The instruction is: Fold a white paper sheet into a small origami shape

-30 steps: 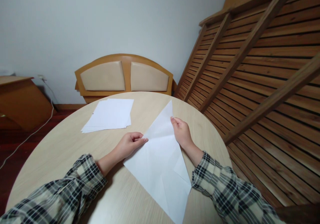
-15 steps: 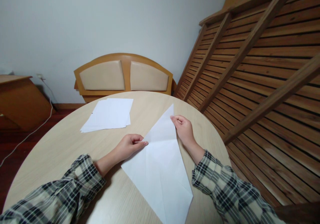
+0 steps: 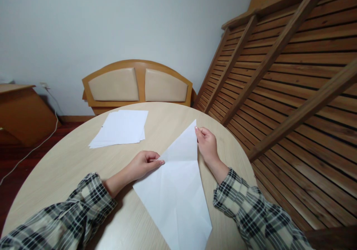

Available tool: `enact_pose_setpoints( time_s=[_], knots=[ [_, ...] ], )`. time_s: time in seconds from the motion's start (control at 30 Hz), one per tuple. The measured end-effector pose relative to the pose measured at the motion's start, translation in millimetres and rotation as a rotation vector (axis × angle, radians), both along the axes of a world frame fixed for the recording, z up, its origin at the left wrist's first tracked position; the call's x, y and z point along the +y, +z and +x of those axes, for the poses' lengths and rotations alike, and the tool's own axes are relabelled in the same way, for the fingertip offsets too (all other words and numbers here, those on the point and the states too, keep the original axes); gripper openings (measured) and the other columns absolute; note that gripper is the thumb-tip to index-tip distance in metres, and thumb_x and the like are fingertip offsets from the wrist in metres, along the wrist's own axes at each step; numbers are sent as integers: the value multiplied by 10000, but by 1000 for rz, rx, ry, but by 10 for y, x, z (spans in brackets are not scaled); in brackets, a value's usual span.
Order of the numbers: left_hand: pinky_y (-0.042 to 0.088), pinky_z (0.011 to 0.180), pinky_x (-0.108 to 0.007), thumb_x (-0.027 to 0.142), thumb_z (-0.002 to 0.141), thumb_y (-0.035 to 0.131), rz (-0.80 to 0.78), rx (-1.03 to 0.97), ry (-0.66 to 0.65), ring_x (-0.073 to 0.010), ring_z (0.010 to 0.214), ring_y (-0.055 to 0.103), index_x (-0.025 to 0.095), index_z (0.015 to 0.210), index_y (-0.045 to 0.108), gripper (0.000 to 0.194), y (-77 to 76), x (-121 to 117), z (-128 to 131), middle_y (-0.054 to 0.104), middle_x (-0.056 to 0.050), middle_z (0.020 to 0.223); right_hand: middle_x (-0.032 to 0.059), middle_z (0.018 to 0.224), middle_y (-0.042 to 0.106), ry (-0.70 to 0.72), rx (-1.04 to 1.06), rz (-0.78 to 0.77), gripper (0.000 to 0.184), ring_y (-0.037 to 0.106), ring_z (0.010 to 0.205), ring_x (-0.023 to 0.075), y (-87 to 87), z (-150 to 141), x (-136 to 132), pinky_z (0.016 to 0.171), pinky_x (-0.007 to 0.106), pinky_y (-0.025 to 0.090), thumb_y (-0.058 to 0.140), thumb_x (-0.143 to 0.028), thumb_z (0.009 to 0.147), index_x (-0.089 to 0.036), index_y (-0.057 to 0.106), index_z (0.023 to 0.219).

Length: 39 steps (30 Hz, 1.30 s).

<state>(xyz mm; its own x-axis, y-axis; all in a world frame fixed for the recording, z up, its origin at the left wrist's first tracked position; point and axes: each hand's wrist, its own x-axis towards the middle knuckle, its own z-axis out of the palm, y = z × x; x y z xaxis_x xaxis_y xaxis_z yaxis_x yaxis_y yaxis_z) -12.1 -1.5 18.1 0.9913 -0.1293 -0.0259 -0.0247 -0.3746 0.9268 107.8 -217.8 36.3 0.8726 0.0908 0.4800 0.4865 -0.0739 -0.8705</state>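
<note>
The folded white sheet (image 3: 181, 194) lies slantwise on the round surface (image 3: 69, 164), its pointed end facing away from the person and its near end running out of my view. From where I stand, the fingers of the left hand (image 3: 142, 164) have the left edge pinched, thumb on top, right where a crosswise crease meets it. The fingers of the right hand (image 3: 208, 144) nip the right edge just below the tip. A loose stack of paper (image 3: 122, 127) sits well apart, on the far left.

To my eye, the step in hand is steadying and lining up those edges, and it wants a light touch: a hard pinch could dent the thin tip. I'd keep the paper flat while shifting it, move both hands together so that it doesn't skew, and check that the layers meet neatly at the point before pressing anything down, since a crooked crease is hard to undo
</note>
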Motion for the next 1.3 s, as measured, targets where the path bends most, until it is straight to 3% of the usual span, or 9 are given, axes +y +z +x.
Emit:
enact_pose_setpoints(
  time_s=[0.17, 0.3, 0.43, 0.53, 0.6, 0.73, 0.87, 1.0, 1.3],
  knots=[
    [268, 453, -200, 527, 769, 620, -1, 13, -27, -94, 508, 389, 148, 655, 605, 397, -6, 31, 3, 472, 24, 562, 19, 682, 587, 0, 31, 27, 327, 506, 624, 162, -15, 24, 3, 565, 273, 385, 594, -512, 798, -188, 603, 760],
    [314, 465, -203, 520, 772, 620, -53, 44, 5, -100, 519, 431, 151, 670, 597, 384, 13, 33, 5, 515, 10, 597, 20, 667, 602, -3, 125, 107, 366, 515, 587, 153, -30, 54, 10, 538, 265, 399, 614, -545, 776, -180, 631, 796],
    [318, 445, -207, 509, 747, 645, -78, 0, 176, -107, 507, 447, 155, 672, 596, 366, 75, 57, 4, 533, 3, 599, 17, 675, 630, 244, 353, 133, 467, 564, 580, 141, -53, -3, 29, 537, 247, 436, 570, -628, 780, -185, 649, 903],
    [344, 455, -214, 508, 731, 660, -98, -78, 303, -125, 543, 486, 150, 719, 621, 360, 95, 119, 14, 575, -19, 645, 33, 724, 667, 480, 397, -31, 442, 594, 632, 151, -112, -83, 52, 569, 253, 450, 630, -595, 751, -162, 672, 827],
    [347, 462, -216, 509, 718, 670, -90, -140, 377, -126, 554, 488, 146, 728, 629, 365, 84, 172, 29, 581, -19, 655, 42, 787, 687, 534, 378, -118, 393, 604, 667, 163, -168, -119, 71, 579, 259, 447, 699, -529, 709, -155, 679, 828],
    [340, 473, -221, 498, 726, 664, -77, -209, 470, -119, 553, 474, 145, 734, 638, 354, 38, 245, 62, 571, -4, 650, 17, 665, 633, 318, 252, -190, 307, 542, 597, 160, -236, -147, 128, 528, 258, 376, 659, -480, 742, -176, 642, 701],
    [339, 495, -224, 468, 729, 668, -85, -223, 481, -116, 567, 460, 141, 691, 626, 332, -1, 253, 81, 553, 1, 635, 16, 624, 585, 127, 19, -259, 327, 511, 608, 171, -192, -171, 174, 573, 278, 354, 528, -441, 842, -198, 589, 632],
    [347, 511, -224, 451, 729, 680, -158, -191, 481, -118, 581, 468, 142, 704, 622, 315, -39, 244, 94, 562, -2, 651, 7, 621, 554, 130, -39, -284, 351, 493, 606, 164, -173, -145, 151, 575, 274, 338, 499, -461, 872, -201, 572, 648],
    [349, 513, -220, 438, 694, 717, -225, -248, 617, -126, 591, 476, 143, 726, 650, 305, -51, 372, 124, 584, 1, 651, 7, 595, 553, 337, 195, -187, 510, 488, 558, 149, -296, -70, 70, 537, 262, 362, 426, -631, 863, -182, 594, 692]
  ],
)
